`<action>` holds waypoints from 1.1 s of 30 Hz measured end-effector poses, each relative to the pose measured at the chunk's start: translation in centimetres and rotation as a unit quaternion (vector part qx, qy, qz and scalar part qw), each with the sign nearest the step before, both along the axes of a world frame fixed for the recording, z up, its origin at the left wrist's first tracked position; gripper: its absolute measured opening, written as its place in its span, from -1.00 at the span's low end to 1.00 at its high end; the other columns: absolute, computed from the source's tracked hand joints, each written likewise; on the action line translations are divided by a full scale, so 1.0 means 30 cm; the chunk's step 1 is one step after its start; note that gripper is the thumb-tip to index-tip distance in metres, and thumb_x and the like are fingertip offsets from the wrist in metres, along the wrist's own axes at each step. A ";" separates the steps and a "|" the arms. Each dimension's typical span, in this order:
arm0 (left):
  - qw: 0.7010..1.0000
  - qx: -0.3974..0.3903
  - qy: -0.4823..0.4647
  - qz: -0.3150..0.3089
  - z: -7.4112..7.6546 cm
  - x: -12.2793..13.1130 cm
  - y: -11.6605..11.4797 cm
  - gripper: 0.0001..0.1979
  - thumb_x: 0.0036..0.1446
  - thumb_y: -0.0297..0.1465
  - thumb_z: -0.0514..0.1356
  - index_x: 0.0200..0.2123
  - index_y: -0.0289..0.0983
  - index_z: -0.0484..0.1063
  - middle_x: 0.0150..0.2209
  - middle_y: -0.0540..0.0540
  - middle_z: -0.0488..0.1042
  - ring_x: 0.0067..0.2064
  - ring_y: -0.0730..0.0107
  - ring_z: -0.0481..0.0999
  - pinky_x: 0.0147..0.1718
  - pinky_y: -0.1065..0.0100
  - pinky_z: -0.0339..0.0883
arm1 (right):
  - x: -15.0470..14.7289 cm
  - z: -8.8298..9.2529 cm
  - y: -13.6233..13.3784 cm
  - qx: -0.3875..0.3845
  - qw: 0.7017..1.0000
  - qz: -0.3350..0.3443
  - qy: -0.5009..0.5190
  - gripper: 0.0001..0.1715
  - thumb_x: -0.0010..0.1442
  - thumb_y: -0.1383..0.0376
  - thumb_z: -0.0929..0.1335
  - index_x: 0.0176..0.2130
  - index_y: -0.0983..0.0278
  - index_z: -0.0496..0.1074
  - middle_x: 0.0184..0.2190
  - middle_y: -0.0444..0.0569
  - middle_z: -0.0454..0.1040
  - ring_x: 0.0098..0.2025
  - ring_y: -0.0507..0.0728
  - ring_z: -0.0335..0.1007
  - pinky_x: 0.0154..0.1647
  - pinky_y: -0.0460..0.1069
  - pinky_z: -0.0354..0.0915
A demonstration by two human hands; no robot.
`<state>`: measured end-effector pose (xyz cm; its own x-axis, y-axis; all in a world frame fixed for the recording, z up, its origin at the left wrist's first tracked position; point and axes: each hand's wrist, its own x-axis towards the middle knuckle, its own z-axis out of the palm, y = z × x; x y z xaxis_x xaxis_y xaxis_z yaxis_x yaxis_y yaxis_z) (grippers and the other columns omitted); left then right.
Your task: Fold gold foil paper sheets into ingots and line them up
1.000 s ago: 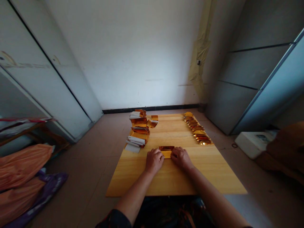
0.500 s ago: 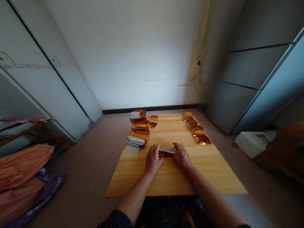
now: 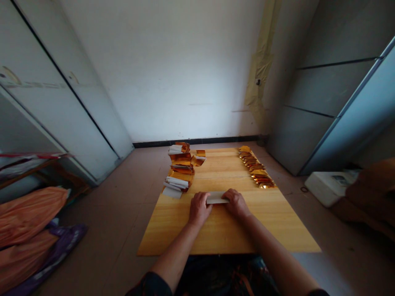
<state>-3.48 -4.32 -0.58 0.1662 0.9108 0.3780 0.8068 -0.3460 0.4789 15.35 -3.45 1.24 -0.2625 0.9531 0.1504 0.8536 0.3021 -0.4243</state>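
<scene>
The room is dim. Cool, diffuse light brightens the wall (image 3: 191, 82) beyond both hands, while the cabinet (image 3: 311, 90) far right of the right hand (image 3: 236, 204) sinks into shadow. Foil pieces (image 3: 256, 166) beyond that hand glint; wide-angle distortion stretches the edges.

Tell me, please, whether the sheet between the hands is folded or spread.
Folded, at least partly: the sheet between the left hand and right hand looks narrow and pale, with coppery colour showing below.
</scene>
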 end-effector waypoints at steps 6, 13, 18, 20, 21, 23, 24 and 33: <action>0.999 -0.017 0.031 -0.019 0.012 -0.008 -0.004 -0.72 -0.09 -0.61 0.18 -0.28 -0.20 0.46 -0.23 -0.06 0.42 -0.11 0.29 0.37 -0.11 0.29 0.27 | 0.000 0.012 -0.020 0.016 0.999 0.020 -0.040 -0.65 -0.01 0.52 0.23 -0.27 0.25 0.47 -0.24 0.00 0.44 -0.12 0.12 0.28 -0.16 -0.06 0.11; 0.991 -0.007 0.112 -0.071 0.033 -0.021 -0.031 -0.78 -0.02 -0.57 0.15 -0.30 -0.20 0.47 -0.21 -0.09 0.43 -0.10 0.26 0.36 -0.13 0.25 0.24 | 0.013 0.015 -0.053 0.018 0.995 0.068 -0.075 -0.73 0.04 0.43 0.27 -0.24 0.24 0.44 -0.18 0.01 0.41 -0.08 0.15 0.21 -0.10 -0.02 0.06; 0.980 0.005 0.162 -0.112 0.048 -0.040 -0.056 -0.75 0.00 -0.55 0.12 -0.25 -0.21 0.46 -0.18 -0.11 0.43 -0.09 0.23 0.34 -0.09 0.21 0.23 | 0.034 0.027 -0.081 0.040 0.989 0.111 -0.087 -0.75 0.10 0.32 0.30 -0.18 0.24 0.44 -0.12 0.01 0.41 -0.06 0.15 0.21 -0.04 0.01 0.05; 0.977 0.004 0.173 -0.122 0.058 -0.045 -0.067 -0.74 -0.01 -0.51 0.14 -0.20 -0.21 0.46 -0.13 -0.13 0.41 -0.07 0.21 0.33 -0.07 0.20 0.22 | 0.044 0.029 -0.098 0.059 0.986 0.129 -0.091 -0.69 0.13 0.20 0.31 -0.12 0.24 0.44 -0.07 0.03 0.40 -0.04 0.17 0.21 -0.01 0.04 0.05; 0.976 0.004 0.176 -0.124 0.064 -0.046 -0.072 -0.74 -0.01 -0.47 0.16 -0.19 -0.22 0.46 -0.10 -0.13 0.41 -0.05 0.20 0.33 -0.05 0.19 0.22 | 0.049 0.028 -0.107 0.069 0.984 0.136 -0.093 -0.64 0.14 0.14 0.31 -0.10 0.24 0.43 -0.05 0.05 0.39 -0.03 0.19 0.21 0.00 0.06 0.05; 0.976 0.005 0.181 -0.119 0.078 -0.041 -0.081 -0.74 0.02 -0.36 0.19 -0.17 -0.23 0.46 -0.07 -0.15 0.39 -0.04 0.18 0.32 -0.04 0.16 0.21 | 0.056 0.021 -0.125 0.089 0.981 0.144 -0.097 -0.52 0.17 0.01 0.28 -0.04 0.25 0.41 0.00 0.10 0.38 -0.01 0.22 0.21 0.01 0.09 0.05; 0.977 0.007 0.184 -0.111 0.084 -0.035 -0.083 -0.75 0.05 -0.30 0.19 -0.18 -0.24 0.47 -0.07 -0.16 0.39 -0.04 0.17 0.32 -0.04 0.15 0.21 | 0.058 0.016 -0.132 0.098 0.980 0.145 -0.098 -0.47 0.19 -0.02 0.26 -0.02 0.26 0.40 0.03 0.12 0.37 0.01 0.23 0.20 0.02 0.10 0.05; 0.972 -0.042 0.228 -0.045 0.064 0.070 -0.021 -0.82 0.15 -0.46 0.09 -0.39 -0.29 0.49 -0.29 -0.15 0.42 -0.17 0.26 0.38 -0.19 0.28 0.26 | 0.035 0.014 -0.123 0.093 0.986 0.094 -0.105 -0.69 0.29 0.15 0.21 -0.13 0.20 0.45 -0.02 0.02 0.43 -0.03 0.16 0.25 -0.05 0.06 0.08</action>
<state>-1.38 -4.95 1.35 0.3794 0.9094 0.1705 0.9101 -0.4000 0.1080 16.40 -7.13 1.65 -0.4749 0.8463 0.2414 0.8385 0.5184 -0.1678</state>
